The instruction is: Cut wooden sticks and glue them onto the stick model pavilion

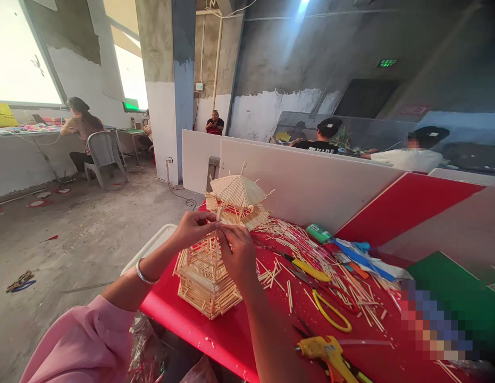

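A pagoda model built of thin pale wooden sticks stands at the table's near left edge. Its lower tiers [209, 287] lie below my hands, and a tier with a pointed roof [241, 191] rises just behind them. My left hand [197, 229] comes in from the left, its thumb and fingers pinched together. Opposite it, my right hand [239, 252] is closed too, with its fingertips meeting those of the left. A short pale wooden stick [219, 214] shows upright at the joined fingertips. My fingers hide its lower end and part of the model's middle.
Loose sticks [287, 239] cover the red table [239, 340]. Yellow-handled pliers [311, 269], scissors [330, 311] and a yellow glue gun [327, 351] lie right. White boards [303, 181] stand behind. Several people sit farther off; a grey chair [105, 154] stands left.
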{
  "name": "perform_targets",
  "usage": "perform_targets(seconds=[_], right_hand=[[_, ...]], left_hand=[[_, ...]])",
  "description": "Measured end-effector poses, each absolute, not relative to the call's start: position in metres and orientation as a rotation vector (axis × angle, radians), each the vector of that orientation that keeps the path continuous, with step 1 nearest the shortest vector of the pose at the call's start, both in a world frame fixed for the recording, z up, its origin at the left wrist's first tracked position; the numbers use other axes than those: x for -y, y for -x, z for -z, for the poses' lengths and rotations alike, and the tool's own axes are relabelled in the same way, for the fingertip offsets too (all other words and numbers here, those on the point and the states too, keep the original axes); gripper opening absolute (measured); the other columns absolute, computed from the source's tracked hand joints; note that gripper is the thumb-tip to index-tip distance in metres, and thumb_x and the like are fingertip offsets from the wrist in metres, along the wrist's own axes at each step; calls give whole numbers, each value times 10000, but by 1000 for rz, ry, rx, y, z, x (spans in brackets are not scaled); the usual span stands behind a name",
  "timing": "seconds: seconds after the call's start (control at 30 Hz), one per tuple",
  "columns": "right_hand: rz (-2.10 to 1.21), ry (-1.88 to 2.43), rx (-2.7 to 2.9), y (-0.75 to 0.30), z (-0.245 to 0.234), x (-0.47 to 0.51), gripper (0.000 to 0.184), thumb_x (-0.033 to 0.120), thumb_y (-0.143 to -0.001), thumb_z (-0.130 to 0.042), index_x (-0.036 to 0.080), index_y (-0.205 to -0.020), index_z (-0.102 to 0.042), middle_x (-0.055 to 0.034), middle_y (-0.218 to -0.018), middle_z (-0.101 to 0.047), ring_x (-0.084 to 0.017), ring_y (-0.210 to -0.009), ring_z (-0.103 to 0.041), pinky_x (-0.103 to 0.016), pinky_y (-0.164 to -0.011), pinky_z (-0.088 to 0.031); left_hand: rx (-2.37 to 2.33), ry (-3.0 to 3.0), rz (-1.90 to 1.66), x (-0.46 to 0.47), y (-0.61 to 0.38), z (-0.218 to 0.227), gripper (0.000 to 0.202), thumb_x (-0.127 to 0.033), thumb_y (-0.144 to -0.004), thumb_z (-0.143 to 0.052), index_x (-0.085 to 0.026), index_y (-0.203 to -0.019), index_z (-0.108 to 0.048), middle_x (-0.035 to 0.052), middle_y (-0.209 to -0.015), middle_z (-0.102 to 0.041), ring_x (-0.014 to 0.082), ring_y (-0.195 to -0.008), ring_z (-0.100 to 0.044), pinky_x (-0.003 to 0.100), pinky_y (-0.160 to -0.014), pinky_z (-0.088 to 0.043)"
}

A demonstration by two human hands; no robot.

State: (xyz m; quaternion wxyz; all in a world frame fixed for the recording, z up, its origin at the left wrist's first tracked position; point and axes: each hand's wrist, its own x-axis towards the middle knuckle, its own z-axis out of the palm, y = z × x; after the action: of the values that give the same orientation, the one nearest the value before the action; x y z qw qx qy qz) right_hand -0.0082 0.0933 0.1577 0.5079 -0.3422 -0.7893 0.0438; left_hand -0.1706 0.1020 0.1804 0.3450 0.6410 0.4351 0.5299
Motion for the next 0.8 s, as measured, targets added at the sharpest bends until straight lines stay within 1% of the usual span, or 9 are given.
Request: perform_targets(seconds=[0.2,0.6,0.8], right_hand=[[-116,817,1898,8,-157,-93,212,283,-972,-509,211,-1007,-705,-64,-997,-724,-225,-964,-588,-392,-879,-480],[-114,816,1898,9,-159,-93,217,285,-972,-509,207,-1000,-709,-66,-995,-727,-229,-958,-592,-394,-874,-479],[-105,818,1901,8,-159,-93,211,277,-969,-511,205,-992,-708,-64,-979,-726,-232,-948,-589,-396,-868,-480]], left_hand=[[-1124,-1671,-1382,-101,170,-182,312,-433,-743,-748,-121,-758,-744,-10,-525,-551,56,-454,-398,205,-403,-241],[-1127,-1660,-1375,-102,170,-181,299,-418,-750,-743,-120,-736,-729,-12,-518,-538,58,-459,-408,204,-403,-244],[-1112,-1702,-1374,-102,171,-180,315,-438,-767,-728,-123,-743,-729,-7,-525,-550,62,-460,-422,203,-399,-247]])
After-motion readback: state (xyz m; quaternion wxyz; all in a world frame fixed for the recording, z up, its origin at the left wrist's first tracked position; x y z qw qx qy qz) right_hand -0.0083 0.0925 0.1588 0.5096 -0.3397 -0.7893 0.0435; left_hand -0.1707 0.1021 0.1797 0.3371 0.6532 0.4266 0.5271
